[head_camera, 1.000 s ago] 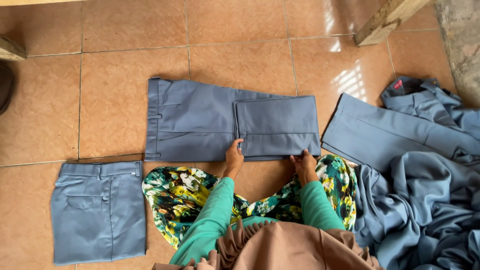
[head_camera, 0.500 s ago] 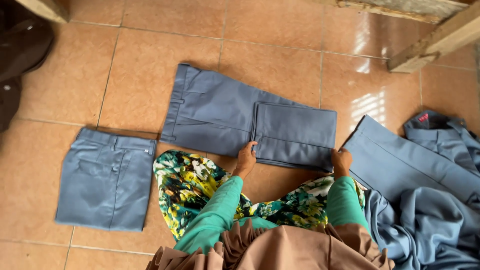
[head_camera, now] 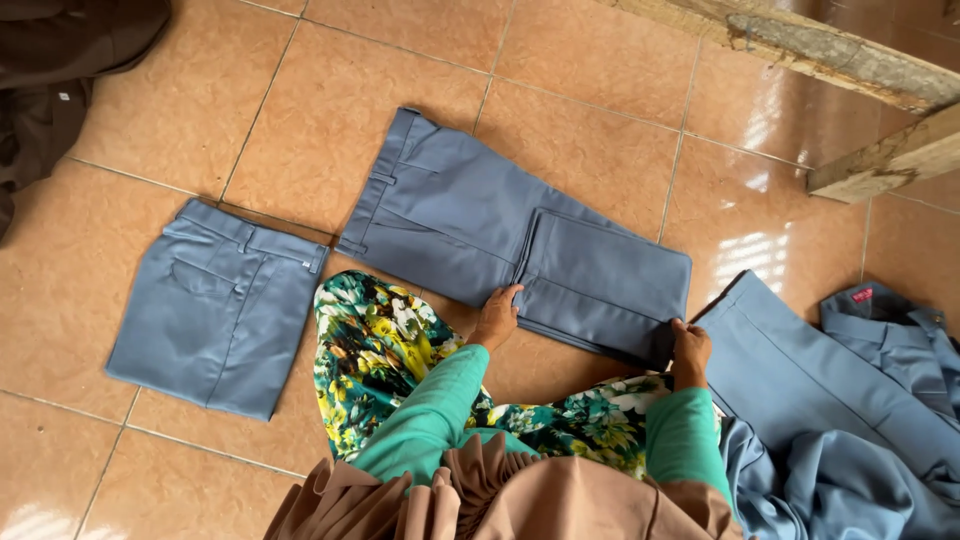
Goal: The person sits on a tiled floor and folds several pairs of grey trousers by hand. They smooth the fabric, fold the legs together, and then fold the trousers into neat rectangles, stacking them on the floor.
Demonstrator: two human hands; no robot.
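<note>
Both hands, left hand (head_camera: 497,318) and right hand (head_camera: 690,352), pinch the half-folded trousers (head_camera: 520,245). One folded pair (head_camera: 215,305) lies done; a pile (head_camera: 850,440) waits.

Small red label (head_camera: 861,295), right-hand garment pile (head_camera: 880,400)

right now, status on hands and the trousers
Left hand and right hand both on near edge of half-folded grey trousers. Folded pair left, grey pile right.

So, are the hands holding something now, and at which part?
Both hold the grey-blue half-folded trousers on the tiled floor. The left hand presses the near edge at the fold line; the right hand grips the near corner of the folded-over leg part.
</note>
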